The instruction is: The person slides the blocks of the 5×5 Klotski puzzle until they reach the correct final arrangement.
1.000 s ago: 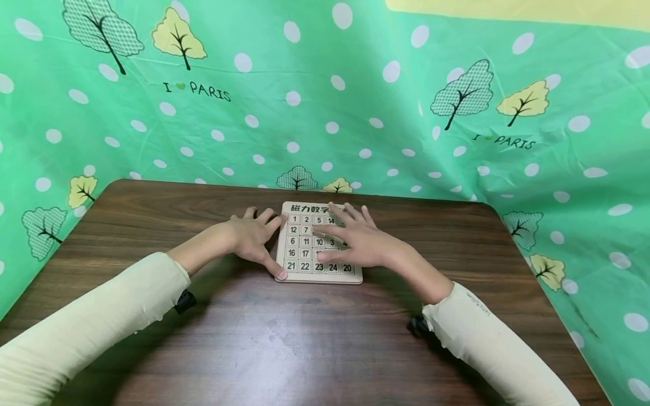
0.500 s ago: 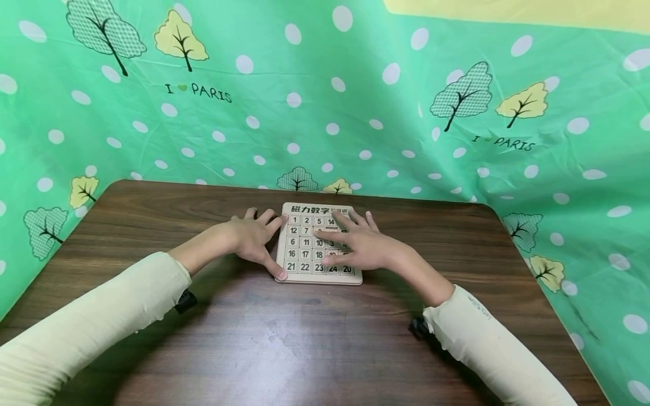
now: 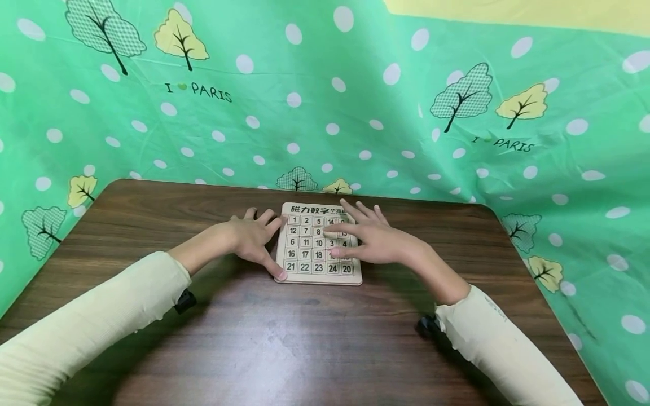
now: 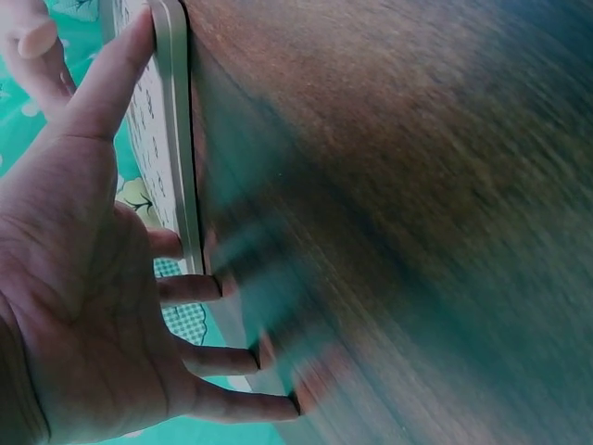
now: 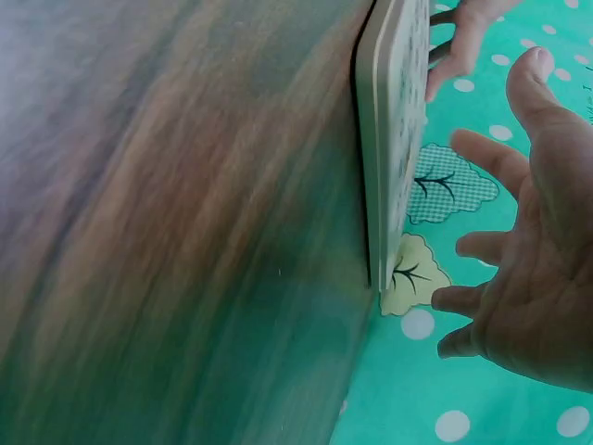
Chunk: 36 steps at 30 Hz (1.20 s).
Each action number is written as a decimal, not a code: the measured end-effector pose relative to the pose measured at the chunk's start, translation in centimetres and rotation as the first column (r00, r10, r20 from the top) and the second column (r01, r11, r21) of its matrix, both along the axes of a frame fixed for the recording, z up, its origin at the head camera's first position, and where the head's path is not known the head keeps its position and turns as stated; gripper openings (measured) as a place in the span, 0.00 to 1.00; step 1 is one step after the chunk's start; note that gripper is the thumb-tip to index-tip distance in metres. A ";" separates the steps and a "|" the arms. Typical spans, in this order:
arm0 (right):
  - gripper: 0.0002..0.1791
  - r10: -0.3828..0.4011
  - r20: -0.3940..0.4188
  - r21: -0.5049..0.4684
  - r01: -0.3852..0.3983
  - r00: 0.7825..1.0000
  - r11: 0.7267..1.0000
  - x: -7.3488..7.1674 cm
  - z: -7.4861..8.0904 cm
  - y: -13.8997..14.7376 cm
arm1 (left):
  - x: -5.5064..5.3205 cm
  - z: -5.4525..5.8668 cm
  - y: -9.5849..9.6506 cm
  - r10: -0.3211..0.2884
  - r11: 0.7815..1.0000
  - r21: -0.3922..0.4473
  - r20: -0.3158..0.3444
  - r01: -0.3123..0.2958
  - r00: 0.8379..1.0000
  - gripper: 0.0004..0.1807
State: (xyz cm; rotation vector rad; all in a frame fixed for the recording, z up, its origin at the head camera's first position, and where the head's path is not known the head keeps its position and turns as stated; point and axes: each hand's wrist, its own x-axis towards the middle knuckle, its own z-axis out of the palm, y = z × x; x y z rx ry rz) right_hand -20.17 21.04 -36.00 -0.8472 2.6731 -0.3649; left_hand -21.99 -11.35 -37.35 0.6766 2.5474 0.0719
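A pale wooden number sliding puzzle (image 3: 304,248) with black-numbered tiles lies flat near the table's far edge. My left hand (image 3: 251,237) spreads along its left side: the thumb rests on the near left corner, and the forefinger reaches the side higher up. In the left wrist view, the other fingers (image 4: 218,400) of that hand stretch down to the tabletop. Over the puzzle's right half hovers my right hand (image 3: 378,239), fingers spread. The right wrist view shows it raised apart from the board (image 5: 384,139). Some right-hand tiles are hidden beneath it.
The dark wooden table (image 3: 284,344) extends around the puzzle on all sides. Behind it hangs a green cloth (image 3: 315,113) with white dots and printed trees, close to the table's far edge.
My right hand has shifted to the right and uncovered more tiles, such as 8, 3 and 4. The left hand and the puzzle stay where they were.
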 end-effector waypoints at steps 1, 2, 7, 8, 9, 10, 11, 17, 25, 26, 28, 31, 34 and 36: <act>0.34 0.002 0.005 -0.005 -0.002 1.000 1.000 0.2 0.1 0.2 | 0.0 0.0 0.0 -0.001 1.000 -0.003 0.001 0.001 1.000 0.84; 0.32 0.007 0.006 -0.005 -0.007 1.000 1.000 0.3 0.1 0.4 | 0.1 0.1 0.0 -0.002 1.000 -0.004 0.003 0.002 1.000 0.84; 0.31 0.004 0.020 0.016 -0.004 1.000 1.000 0.6 -0.5 0.9 | 0.0 0.1 0.1 -0.006 1.000 -0.003 0.004 0.006 1.000 0.84; 0.31 -0.001 0.017 0.024 0.001 1.000 1.000 0.5 -0.6 1.0 | 0.0 0.1 0.2 -0.007 1.000 -0.003 0.003 0.007 1.000 0.84; 0.32 -0.007 0.013 0.028 0.006 1.000 1.000 0.4 -0.7 1.0 | -0.1 0.0 0.2 -0.007 1.000 -0.003 0.003 0.007 1.000 0.84; 0.33 -0.012 0.005 0.033 0.012 1.000 0.999 0.3 -0.7 1.0 | -0.1 0.0 0.2 -0.007 1.000 -0.004 0.002 0.007 1.000 0.84; 0.34 -0.016 -0.004 0.041 0.016 1.000 0.999 0.1 -0.7 0.9 | -0.1 -0.1 0.2 -0.006 1.000 -0.006 0.001 0.006 1.000 0.84; 0.35 -0.039 -0.034 0.075 0.041 0.999 0.996 -0.9 -0.9 0.9 | -0.1 0.0 0.3 -0.004 1.000 -0.011 0.002 0.004 1.000 0.84; 0.33 -0.007 -0.043 -0.008 0.006 0.999 1.000 -0.3 -1.0 0.2 | 0.0 -0.1 0.2 0.006 1.000 -0.012 0.011 -0.005 1.000 0.84; 0.32 0.004 -0.039 -0.021 -0.005 0.999 1.000 -0.2 -1.0 0.1 | 0.0 -0.1 0.2 0.007 1.000 -0.010 0.014 -0.007 1.000 0.84; 0.30 0.021 -0.018 -0.038 -0.022 1.000 0.999 0.1 -1.0 -0.2 | 0.0 -0.1 0.2 0.008 1.000 -0.008 0.018 -0.008 1.000 0.83; 0.30 0.034 0.009 -0.037 -0.034 0.999 0.999 0.4 -1.1 -0.6 | 0.0 -0.1 0.1 0.006 1.000 -0.004 0.017 -0.006 1.000 0.83; 0.30 0.029 0.017 -0.029 -0.029 0.999 0.999 0.4 -1.1 -0.6 | -0.1 0.0 0.1 0.007 1.000 -0.008 0.013 -0.007 1.000 0.83; 0.29 0.024 0.010 -0.029 -0.024 1.000 0.999 0.3 -1.0 -0.5 | -0.1 0.1 0.1 0.008 1.000 -0.008 0.012 -0.008 1.000 0.83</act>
